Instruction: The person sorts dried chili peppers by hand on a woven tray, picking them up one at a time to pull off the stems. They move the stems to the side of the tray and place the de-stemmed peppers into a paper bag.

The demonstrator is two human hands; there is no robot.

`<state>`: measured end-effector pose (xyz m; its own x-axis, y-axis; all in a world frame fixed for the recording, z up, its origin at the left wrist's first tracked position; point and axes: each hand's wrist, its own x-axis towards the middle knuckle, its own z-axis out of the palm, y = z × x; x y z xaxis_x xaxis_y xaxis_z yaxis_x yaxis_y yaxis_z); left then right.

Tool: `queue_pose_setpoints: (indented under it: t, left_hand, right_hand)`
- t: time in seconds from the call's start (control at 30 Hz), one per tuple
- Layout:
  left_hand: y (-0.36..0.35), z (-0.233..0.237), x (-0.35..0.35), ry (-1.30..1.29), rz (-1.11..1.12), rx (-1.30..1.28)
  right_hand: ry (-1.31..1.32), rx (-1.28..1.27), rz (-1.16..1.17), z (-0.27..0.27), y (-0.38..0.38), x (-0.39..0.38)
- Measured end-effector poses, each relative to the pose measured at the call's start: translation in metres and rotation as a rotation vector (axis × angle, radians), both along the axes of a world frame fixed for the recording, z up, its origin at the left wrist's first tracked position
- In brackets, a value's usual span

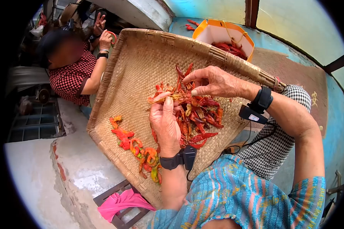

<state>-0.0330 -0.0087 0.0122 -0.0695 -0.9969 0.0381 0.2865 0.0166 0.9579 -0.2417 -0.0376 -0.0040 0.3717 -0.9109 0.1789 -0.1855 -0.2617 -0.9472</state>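
Observation:
My left hand [166, 124] is closed on a yellowish-red dried chili pepper [158, 99], pinched between thumb and fingers above the woven bamboo tray [130, 76]. To its right, my right hand [218, 82] hovers palm down with thumb and index finger apart, and nothing shows between them. Under both hands lies a pile of red dried chili peppers [198, 118], some wrinkled and pale. A separate row of fresher red, orange and green peppers [135, 147] rests on the tray's left side. My hands hide part of the pile.
Beyond the tray's far rim stands a white and orange paper bag [218, 34] with red peppers inside. Another person [74, 68] sits at the left, holding a red pepper [112, 37]. A pink cloth [122, 204] hangs over a dark wooden frame [120, 187] at the lower left.

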Motion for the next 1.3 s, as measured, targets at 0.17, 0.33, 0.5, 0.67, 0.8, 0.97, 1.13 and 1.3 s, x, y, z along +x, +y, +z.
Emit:
queue_pose_setpoints:
  t: [0.17, 0.33, 0.5, 0.67, 0.8, 0.97, 1.13, 1.3]
  left_hand:
    - [0.005, -0.014, -0.004, -0.074, -0.048, 0.052]
    - [0.002, -0.015, -0.007, -0.126, -0.064, 0.017]
    - [0.002, -0.011, -0.002, -0.937, -0.035, -0.273]
    - [-0.003, -0.032, -0.001, -1.429, -0.029, -0.681]
    - [-0.004, -0.027, 0.004, -1.335, -0.005, -0.598]
    - [0.004, -0.014, 0.005, -1.094, 0.036, -0.382]
    - [0.013, -0.005, -0.008, -1.126, 0.03, -0.501]
    - [0.013, -0.012, -0.015, -1.132, -0.023, -0.546]
  right_hand:
    - [-0.093, 0.126, 0.237, -0.004, 0.002, 0.002]
    - [-0.052, 0.162, 0.187, 0.005, 0.002, -0.007]
    - [-0.508, 0.343, -0.172, 0.011, -0.018, -0.042]
    - [-0.71, 0.561, -0.42, -0.005, -0.028, -0.045]
    - [-0.172, 0.354, -0.085, -0.003, -0.009, -0.019]
    - [0.019, 0.125, 0.15, -0.021, -0.001, 0.003]
    - [0.014, 0.455, 0.279, -0.005, 0.007, 0.008]
    - [0.001, 0.423, 0.328, -0.008, 0.007, 0.002]
